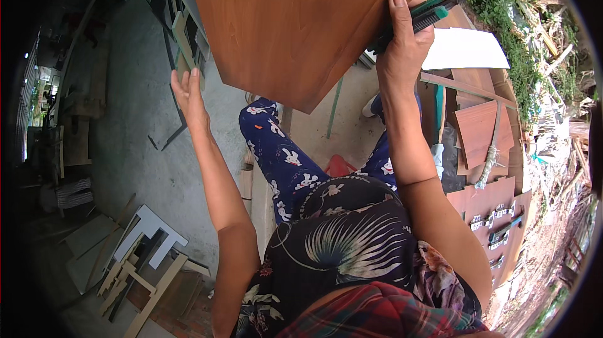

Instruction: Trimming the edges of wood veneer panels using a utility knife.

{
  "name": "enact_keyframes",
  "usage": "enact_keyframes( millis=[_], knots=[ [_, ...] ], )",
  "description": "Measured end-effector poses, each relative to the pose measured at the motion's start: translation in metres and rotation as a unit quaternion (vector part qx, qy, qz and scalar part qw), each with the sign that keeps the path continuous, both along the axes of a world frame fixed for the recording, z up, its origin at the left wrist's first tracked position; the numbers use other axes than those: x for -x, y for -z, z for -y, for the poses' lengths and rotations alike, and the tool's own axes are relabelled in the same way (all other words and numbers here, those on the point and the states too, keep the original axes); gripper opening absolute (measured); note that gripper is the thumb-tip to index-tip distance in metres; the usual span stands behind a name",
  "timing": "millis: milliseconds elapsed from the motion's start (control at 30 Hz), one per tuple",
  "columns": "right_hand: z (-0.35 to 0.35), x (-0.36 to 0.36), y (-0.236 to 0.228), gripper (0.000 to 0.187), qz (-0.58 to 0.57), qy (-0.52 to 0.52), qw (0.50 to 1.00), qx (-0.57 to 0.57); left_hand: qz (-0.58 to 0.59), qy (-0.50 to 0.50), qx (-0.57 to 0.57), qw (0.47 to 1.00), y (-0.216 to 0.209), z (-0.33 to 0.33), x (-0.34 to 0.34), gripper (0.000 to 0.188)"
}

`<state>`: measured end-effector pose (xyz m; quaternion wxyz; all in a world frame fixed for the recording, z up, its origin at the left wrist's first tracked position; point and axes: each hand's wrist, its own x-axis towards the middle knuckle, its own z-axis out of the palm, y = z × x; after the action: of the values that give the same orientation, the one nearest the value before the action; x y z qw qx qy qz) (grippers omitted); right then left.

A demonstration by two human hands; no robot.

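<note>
A large wood-grain brown board (282, 18) stands tilted in front of me, its lower corner above my knees. My right hand (405, 43) is closed around a green and black utility knife (430, 19), its dark blade pointing up and to the right. The thumb of that hand lies against the board's right edge, and the fingers behind are partly hidden. To the left of the board, my left hand (190, 96) is raised with its fingers stretched out. Nothing is in it, and it appears apart from the board.
Frames and strips (182, 33) lean at the upper left. Wooden offcuts (147, 281) are piled at the lower left. On my right lie a white panel (465, 48), brown board pieces (480, 128) and a board with several metal hinges (502, 212). Green plants (502, 5) grow beyond.
</note>
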<state>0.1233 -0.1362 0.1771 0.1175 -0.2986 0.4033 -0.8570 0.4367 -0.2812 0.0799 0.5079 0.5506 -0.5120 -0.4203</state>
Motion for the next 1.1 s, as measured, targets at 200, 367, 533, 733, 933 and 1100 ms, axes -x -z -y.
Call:
enact_keyframes(
  millis=[200,367,533,733,933,1100],
  knots=[
    [-0.005,-0.024,0.048,0.025,-0.216,-0.033,0.966,-0.138,-0.058,0.087,0.218,0.970,-0.056,-0.003,0.038,0.082],
    [-0.004,-0.017,0.121,0.024,-0.233,-0.105,0.942,-0.219,-0.202,0.065,0.023,0.977,0.001,0.004,0.015,0.075],
    [-0.004,0.008,0.191,0.020,-0.165,-0.202,0.922,-0.287,-0.162,0.148,-0.051,0.974,0.054,-0.002,-0.006,0.041],
    [-0.023,0.031,0.281,0.017,-0.049,-0.219,0.889,-0.399,-0.046,0.268,-0.101,0.957,0.099,-0.045,0.020,0.023],
    [-0.041,0.048,0.335,0.024,-0.049,-0.268,0.823,-0.499,0.011,0.287,-0.153,0.945,0.157,-0.097,0.030,0.038],
    [-0.036,0.064,0.350,0.036,-0.197,-0.217,0.834,-0.467,0.349,0.343,0.036,0.871,0.152,-0.105,0.060,0.046]
  ],
)
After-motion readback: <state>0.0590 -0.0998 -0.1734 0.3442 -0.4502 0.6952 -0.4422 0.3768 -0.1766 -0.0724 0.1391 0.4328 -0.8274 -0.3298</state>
